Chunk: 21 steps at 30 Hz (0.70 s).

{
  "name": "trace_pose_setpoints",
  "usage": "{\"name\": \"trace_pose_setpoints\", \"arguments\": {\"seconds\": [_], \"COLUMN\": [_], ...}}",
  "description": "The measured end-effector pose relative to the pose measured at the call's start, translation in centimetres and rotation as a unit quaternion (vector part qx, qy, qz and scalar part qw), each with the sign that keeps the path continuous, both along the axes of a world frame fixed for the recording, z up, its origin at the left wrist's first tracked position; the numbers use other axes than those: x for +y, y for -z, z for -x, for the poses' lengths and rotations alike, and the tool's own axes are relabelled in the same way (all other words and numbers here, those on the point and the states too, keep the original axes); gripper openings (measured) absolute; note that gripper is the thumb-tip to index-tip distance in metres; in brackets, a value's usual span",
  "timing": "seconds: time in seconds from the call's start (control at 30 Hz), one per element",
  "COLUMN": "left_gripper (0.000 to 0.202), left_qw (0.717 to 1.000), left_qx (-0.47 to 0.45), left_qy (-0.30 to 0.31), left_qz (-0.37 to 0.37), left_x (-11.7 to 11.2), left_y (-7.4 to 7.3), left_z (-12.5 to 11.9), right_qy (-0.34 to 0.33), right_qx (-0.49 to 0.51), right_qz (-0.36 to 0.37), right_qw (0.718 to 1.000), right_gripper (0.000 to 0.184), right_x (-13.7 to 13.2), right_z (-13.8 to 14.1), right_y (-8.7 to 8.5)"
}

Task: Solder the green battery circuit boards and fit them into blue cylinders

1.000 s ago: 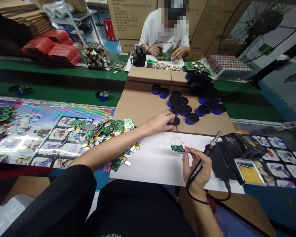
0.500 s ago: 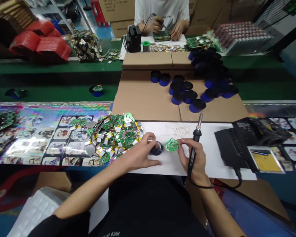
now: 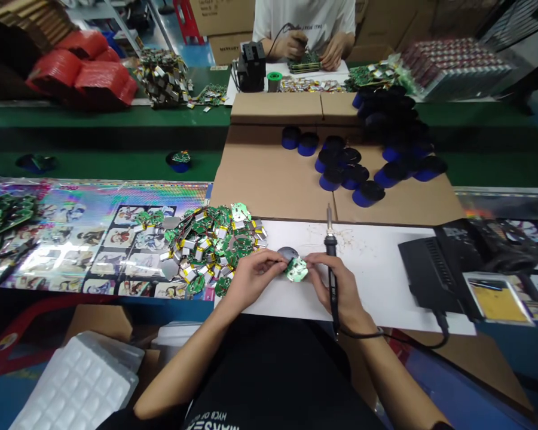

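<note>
My left hand [image 3: 251, 280] and my right hand [image 3: 336, 289] meet over a white paper sheet [image 3: 376, 269], pinching a round green circuit board [image 3: 296, 269] from both sides. Partly behind that board lies a dark round disc [image 3: 287, 252]. My right hand also grips a black soldering iron [image 3: 330, 257], its tip pointing up and away from me. Just left of my left hand sits a heap of small green boards with attached silver-and-yellow batteries [image 3: 210, 245].
Several blue-and-black cylinders [image 3: 367, 193] stand on cardboard [image 3: 269, 185] ahead. A black soldering station [image 3: 439, 269] sits right of the paper. Opposite, a co-worker's hands [image 3: 305, 51] work on a green board. A white foam block [image 3: 76, 382] lies near my lower left.
My hands have drawn closer and both now pinch the green board over the disc. The iron has swung more upright, and the view has tilted slightly.
</note>
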<state>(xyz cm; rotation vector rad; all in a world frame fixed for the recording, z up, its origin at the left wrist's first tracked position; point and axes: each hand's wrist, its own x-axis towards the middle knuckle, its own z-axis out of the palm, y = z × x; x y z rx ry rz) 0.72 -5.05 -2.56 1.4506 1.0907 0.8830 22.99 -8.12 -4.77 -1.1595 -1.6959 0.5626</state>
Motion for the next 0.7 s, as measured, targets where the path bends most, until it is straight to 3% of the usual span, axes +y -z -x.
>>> {"name": "trace_pose_setpoints", "arguments": {"seconds": [0.1,0.27,0.5,0.7], "left_gripper": [0.029,0.036,0.03,0.023], "left_qw": [0.992,0.982,0.995,1.0], "left_qx": [-0.076,-0.125,-0.061,-0.004], "left_qy": [-0.034,-0.065,-0.051,0.003], "left_qz": [0.092,0.129,0.066,0.005], "left_x": [-0.5,-0.8,-0.2,0.2], "left_y": [0.6,0.8,0.3,-0.2], "left_z": [-0.3,-0.6,-0.4,0.1], "right_qy": [-0.02,0.009,-0.023,0.023], "right_qx": [-0.037,-0.049,-0.101,0.003], "right_qz": [-0.033,-0.056,-0.076,-0.005], "right_qw": [0.999,0.997,0.992,1.0], "right_gripper": [0.034,0.047,0.047,0.036], "right_x": [1.3,1.0,-0.8,-0.5], "right_z": [1.4,1.9,1.7,2.2], "right_y": [-0.1,-0.4,0.0,-1.5]}}
